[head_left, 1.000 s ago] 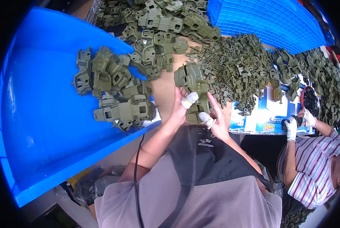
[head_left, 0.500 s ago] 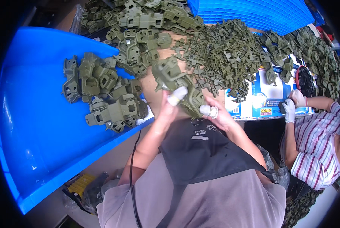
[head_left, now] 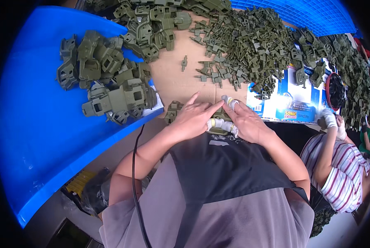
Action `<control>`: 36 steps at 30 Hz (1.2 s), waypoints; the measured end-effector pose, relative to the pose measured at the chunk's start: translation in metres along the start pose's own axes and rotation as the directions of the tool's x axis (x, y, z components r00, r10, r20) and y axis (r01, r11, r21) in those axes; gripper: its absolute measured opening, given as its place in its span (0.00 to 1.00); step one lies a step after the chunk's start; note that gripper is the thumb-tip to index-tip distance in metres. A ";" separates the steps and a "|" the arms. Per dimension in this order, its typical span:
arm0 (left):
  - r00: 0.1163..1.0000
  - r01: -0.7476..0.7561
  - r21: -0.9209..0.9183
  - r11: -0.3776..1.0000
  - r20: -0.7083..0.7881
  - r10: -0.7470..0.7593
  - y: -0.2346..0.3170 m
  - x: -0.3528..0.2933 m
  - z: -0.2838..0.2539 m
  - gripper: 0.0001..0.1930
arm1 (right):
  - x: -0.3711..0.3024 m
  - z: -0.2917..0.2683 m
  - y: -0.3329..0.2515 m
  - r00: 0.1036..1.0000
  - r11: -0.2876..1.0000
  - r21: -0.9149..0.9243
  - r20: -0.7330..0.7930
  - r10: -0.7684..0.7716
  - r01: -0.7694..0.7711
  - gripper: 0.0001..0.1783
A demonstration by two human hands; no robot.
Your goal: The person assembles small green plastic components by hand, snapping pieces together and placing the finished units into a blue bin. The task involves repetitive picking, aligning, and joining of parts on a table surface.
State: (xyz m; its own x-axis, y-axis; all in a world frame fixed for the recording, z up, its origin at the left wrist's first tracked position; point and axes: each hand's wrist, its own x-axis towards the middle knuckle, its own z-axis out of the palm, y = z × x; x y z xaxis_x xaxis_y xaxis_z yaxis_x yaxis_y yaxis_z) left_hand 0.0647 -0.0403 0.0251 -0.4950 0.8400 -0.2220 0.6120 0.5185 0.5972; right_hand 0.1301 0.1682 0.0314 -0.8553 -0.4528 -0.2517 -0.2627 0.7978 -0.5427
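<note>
An olive-green moulded plastic vehicle body [head_left: 174, 110] lies at the front edge of the work table, mostly hidden under my hands. My left hand [head_left: 193, 118] rests over it, one finger reaching right to meet the other hand and another finger pointing away from me. My right hand [head_left: 250, 124] grips its right side, with white wrapping on the thumb and a finger. The fingers of both hands press together over the middle of the body. Whether a small piece sits between them, I cannot see. A single small green connector piece [head_left: 184, 63] lies on the cardboard beyond.
To the left, a large blue bin [head_left: 40, 124] holds several green bodies [head_left: 123, 97]. Small green parts [head_left: 251, 41] are heaped beyond my hands, more bodies [head_left: 152, 25] at far left. A blue crate [head_left: 309, 16] stands behind. At right, a gloved co-worker [head_left: 337, 165] works beside a round tray [head_left: 335, 91].
The green body has come down from above the table to its front edge, near my apron. My hands have closed together over it. The view has shifted, showing the heaps higher up.
</note>
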 end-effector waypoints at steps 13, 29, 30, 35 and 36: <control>0.995 0.090 -0.115 0.989 -0.037 -0.095 0.003 -0.004 -0.004 0.32 | 0.006 0.017 0.003 0.984 0.897 0.433 -0.100 0.146 -0.089 0.26; 0.927 0.048 -0.687 0.725 -0.239 -0.288 -0.021 -0.018 0.006 0.35 | 0.032 -0.022 -0.013 0.958 0.924 0.375 -0.283 0.033 0.079 0.35; 0.929 0.028 -0.678 0.734 -0.254 -0.269 -0.019 -0.015 0.004 0.35 | 0.041 -0.022 -0.027 0.961 0.955 0.282 -0.276 -0.009 0.090 0.34; 0.927 0.065 -0.578 0.814 -0.267 -0.264 -0.019 -0.019 0.012 0.32 | 0.051 -0.014 -0.017 0.991 0.927 0.358 -0.111 -0.076 0.111 0.36; 0.931 0.077 -0.575 0.815 -0.252 -0.265 -0.018 -0.019 0.011 0.33 | 0.049 -0.016 -0.007 0.984 0.885 0.435 -0.122 -0.126 0.167 0.36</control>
State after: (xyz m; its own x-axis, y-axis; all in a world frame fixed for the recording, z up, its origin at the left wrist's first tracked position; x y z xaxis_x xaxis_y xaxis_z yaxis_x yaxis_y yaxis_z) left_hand 0.0697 -0.0639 0.0100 -0.7783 0.6042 -0.1709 0.1062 0.3949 0.9126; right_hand 0.0829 0.1465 0.0357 -0.8636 -0.4976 -0.0813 -0.1812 0.4568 -0.8709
